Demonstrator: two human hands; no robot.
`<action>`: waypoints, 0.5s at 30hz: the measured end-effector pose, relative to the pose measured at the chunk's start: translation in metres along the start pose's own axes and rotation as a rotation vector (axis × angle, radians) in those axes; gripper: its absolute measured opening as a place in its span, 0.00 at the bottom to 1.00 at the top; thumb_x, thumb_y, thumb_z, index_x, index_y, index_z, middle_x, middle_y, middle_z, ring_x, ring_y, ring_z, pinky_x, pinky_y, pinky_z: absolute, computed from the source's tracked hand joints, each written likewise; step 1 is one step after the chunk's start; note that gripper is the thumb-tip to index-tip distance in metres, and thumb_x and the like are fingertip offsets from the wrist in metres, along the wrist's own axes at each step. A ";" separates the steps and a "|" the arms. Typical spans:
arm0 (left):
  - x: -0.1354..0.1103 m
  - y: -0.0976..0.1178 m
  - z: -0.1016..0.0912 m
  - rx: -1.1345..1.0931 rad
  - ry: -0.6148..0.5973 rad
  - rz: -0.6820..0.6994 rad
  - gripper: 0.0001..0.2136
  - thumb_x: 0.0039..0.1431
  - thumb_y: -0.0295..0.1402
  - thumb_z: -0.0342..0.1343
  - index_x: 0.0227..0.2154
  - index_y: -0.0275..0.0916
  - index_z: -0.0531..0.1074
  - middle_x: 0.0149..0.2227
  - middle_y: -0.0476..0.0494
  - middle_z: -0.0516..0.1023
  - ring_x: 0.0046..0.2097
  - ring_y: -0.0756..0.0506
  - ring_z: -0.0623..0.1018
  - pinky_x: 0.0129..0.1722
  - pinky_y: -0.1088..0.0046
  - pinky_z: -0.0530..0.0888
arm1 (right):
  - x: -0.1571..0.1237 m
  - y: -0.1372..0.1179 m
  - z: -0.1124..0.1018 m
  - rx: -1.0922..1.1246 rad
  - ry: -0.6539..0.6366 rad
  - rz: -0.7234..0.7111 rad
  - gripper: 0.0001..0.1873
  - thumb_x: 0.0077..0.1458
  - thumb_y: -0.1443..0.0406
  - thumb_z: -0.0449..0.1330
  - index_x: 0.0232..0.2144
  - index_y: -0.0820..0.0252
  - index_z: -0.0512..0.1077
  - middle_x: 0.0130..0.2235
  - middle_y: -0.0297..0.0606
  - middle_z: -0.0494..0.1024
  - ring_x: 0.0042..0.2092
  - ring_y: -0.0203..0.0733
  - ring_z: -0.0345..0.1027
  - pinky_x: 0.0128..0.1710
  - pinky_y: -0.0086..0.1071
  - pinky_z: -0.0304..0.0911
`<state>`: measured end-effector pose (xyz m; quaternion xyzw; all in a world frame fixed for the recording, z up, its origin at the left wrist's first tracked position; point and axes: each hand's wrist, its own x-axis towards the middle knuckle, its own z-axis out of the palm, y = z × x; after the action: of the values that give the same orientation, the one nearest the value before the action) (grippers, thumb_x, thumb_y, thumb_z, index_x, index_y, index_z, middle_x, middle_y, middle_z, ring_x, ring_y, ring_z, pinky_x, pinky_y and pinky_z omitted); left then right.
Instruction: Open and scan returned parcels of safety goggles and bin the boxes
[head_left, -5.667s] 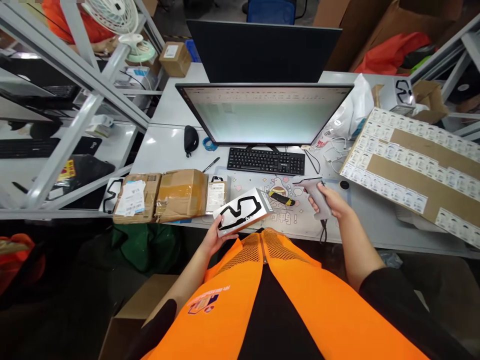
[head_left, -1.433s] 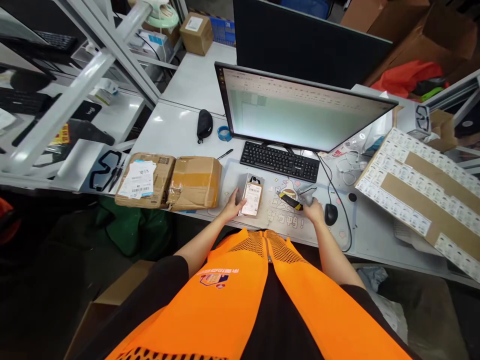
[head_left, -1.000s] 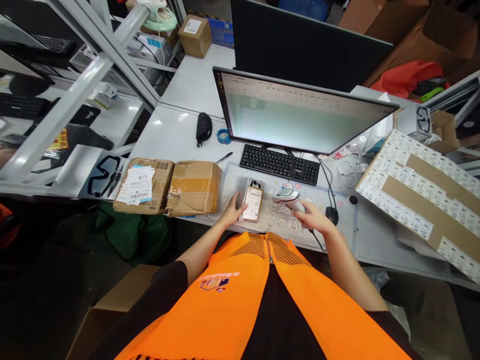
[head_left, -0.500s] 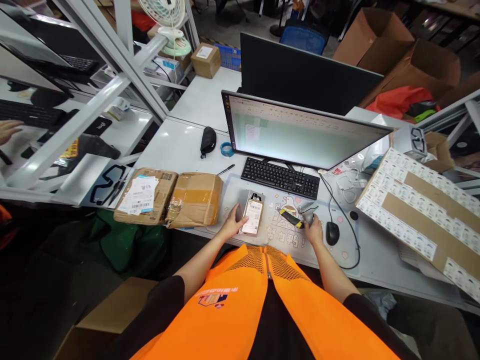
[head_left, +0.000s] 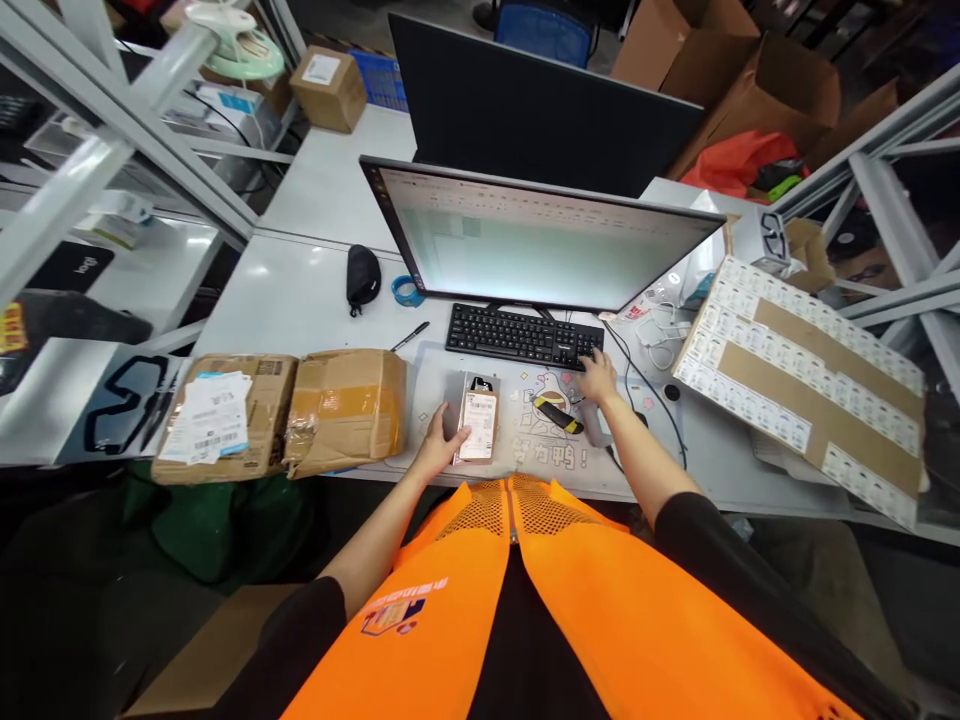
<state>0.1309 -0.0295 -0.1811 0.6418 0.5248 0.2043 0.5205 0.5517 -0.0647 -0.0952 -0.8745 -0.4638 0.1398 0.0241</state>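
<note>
desk [head_left: 300, 300], white, glossy, seamed at upper left; spans mid-frame.
metal frame [head_left: 64, 215], grey, upper left.
lit monitor [head_left: 540, 245], centre; dark monitor [head_left: 540, 115] above it.
label-covered cardboard [head_left: 795, 385], right of frame, slanting.
desk mat [head_left: 517, 400], pale, printed with a cartoon, lower centre.
taped carton [head_left: 347, 410], lower left, beside a papered carton [head_left: 262, 400].
keyboard [head_left: 517, 335], black, centre.
right hand [head_left: 598, 378], right of centre, fingers loosely apart, tips at the keyboard's right end.
left hand [head_left: 439, 442], lower centre, thumb over the labelled box's edge, fingers along its side; whether it pinches, cannot tell.
labelled box [head_left: 478, 425], on the mat, lower centre.
grey scanner [head_left: 589, 424], partly hidden by the right forearm.
cutter [head_left: 559, 414], yellow-and-black, near the scanner.
tape roll [head_left: 406, 291], blue, left of centre.
pen [head_left: 410, 336], black, just below.
</note>
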 end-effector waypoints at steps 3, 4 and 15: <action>-0.002 0.002 0.001 -0.005 0.008 -0.005 0.44 0.61 0.51 0.64 0.74 0.38 0.56 0.75 0.25 0.61 0.76 0.29 0.61 0.76 0.45 0.57 | 0.012 -0.020 0.008 -0.084 -0.136 0.012 0.30 0.66 0.61 0.60 0.69 0.58 0.71 0.81 0.49 0.44 0.80 0.67 0.32 0.75 0.63 0.42; -0.002 0.003 0.002 -0.006 0.009 -0.007 0.44 0.61 0.52 0.64 0.74 0.37 0.56 0.75 0.25 0.61 0.77 0.29 0.61 0.76 0.45 0.57 | 0.015 -0.024 0.010 -0.100 -0.154 0.005 0.29 0.67 0.61 0.59 0.69 0.58 0.71 0.81 0.48 0.43 0.80 0.67 0.31 0.75 0.65 0.41; -0.008 0.026 -0.008 0.128 0.043 0.072 0.44 0.56 0.45 0.70 0.72 0.40 0.61 0.72 0.28 0.66 0.74 0.29 0.66 0.73 0.48 0.63 | -0.003 -0.064 0.024 -0.005 -0.076 -0.144 0.27 0.69 0.63 0.53 0.67 0.64 0.71 0.69 0.59 0.70 0.69 0.60 0.62 0.68 0.49 0.59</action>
<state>0.1330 -0.0303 -0.1528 0.6877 0.5242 0.2028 0.4596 0.4924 -0.0326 -0.1070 -0.8331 -0.5262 0.1698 0.0143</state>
